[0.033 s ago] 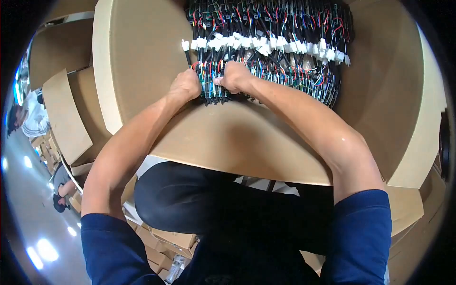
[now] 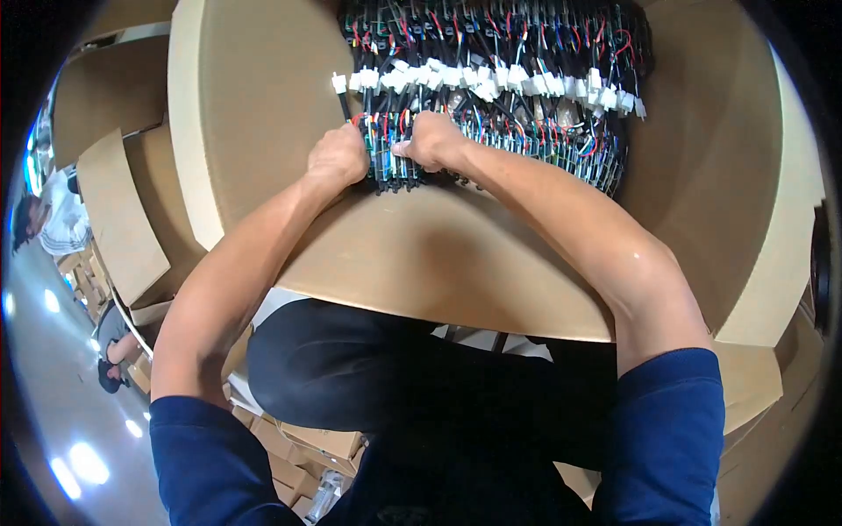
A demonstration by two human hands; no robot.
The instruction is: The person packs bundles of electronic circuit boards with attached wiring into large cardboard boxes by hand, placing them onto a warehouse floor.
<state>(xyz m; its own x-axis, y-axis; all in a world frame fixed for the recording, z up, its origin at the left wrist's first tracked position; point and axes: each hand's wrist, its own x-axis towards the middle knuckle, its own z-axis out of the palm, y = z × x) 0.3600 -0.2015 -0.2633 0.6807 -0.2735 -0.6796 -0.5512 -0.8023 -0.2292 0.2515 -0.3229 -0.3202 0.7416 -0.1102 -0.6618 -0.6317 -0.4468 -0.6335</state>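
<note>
Inside a large open cardboard box point(image 2: 438, 263), rows of thin upright circuit boards point(image 2: 544, 145) stand packed together, with coloured wires and black cables. White plug connectors point(image 2: 491, 81) form a band across the rows. My left hand point(image 2: 338, 156) is closed at the left end of the near row, against the boards there. My right hand point(image 2: 432, 142) is closed a little to the right, its thumb pressed on the same row. Between both hands a short bundle of boards point(image 2: 384, 158) shows upright. The fingertips are hidden behind the boards.
The box's side walls point(image 2: 272, 96) rise left and right of the boards, and its near flap reaches toward my legs point(image 2: 333, 359). Another open carton point(image 2: 123, 210) stands at the left. Farther left, two people point(image 2: 66, 215) are beside more boxes.
Both hands stay at the near row. My left hand has shifted very slightly to the left; otherwise hardly anything differs.
</note>
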